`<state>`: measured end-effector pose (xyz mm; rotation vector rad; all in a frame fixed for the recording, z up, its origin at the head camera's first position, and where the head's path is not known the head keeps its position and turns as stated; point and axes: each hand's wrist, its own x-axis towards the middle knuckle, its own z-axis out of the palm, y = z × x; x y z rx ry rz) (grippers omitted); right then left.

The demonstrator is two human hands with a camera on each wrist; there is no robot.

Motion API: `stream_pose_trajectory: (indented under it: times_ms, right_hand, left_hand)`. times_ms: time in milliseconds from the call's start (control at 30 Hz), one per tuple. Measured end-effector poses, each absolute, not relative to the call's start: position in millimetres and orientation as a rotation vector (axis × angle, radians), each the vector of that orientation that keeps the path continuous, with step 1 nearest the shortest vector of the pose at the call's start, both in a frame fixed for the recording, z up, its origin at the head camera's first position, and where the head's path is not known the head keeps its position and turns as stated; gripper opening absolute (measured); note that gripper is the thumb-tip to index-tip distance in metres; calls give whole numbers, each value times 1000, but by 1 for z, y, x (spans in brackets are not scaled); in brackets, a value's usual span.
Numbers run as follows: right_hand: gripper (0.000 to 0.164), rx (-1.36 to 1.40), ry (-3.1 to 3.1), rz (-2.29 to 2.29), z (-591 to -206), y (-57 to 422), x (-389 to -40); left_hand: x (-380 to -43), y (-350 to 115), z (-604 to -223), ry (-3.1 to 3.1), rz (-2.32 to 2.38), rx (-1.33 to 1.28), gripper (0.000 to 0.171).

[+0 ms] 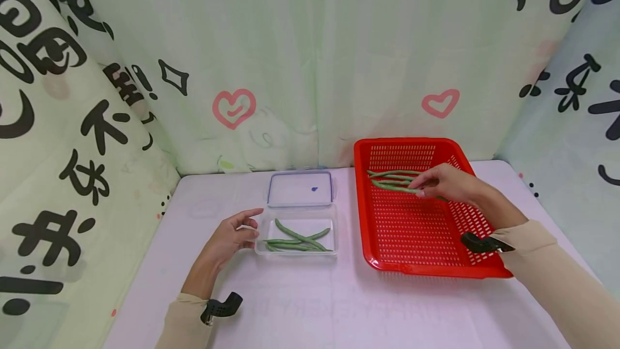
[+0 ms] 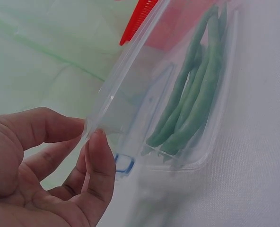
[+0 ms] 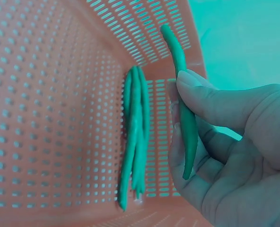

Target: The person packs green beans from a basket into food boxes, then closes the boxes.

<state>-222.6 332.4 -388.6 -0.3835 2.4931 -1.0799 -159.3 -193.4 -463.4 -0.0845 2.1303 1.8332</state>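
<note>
My left hand [image 1: 227, 238] pinches the left rim of a clear plastic box [image 1: 296, 212] between thumb and fingers, as the left wrist view shows. Several green beans [image 2: 196, 94] lie in the box, one crossing over the others. My right hand [image 1: 452, 183] is above the far part of a red perforated basket [image 1: 407, 236]. Between its thumb and fingers it holds a single green bean [image 3: 188, 127], raised off the basket floor. Beside that hand, a small bunch of green beans [image 3: 134, 127] lies in the basket.
The box's lid [image 1: 295, 188], with a blue edge, lies behind the box. A pale cloth covers the table [image 1: 286, 306]. Printed curtains [image 1: 290, 69] enclose the back and both sides.
</note>
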Motion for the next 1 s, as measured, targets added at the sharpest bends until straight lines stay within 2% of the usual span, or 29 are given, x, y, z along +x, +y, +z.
stream_pose_trajectory:
  times_ms: [433, 1000]
  right_hand:
    - [37, -365, 2488, -1173, -369, 320, -214]
    - [32, -414, 2473, -1204, -352, 291, -208]
  left_hand:
    - [-160, -194, -466, 2121, 1849, -58, 57]
    - [-161, -195, -466, 2125, 1854, -58, 58]
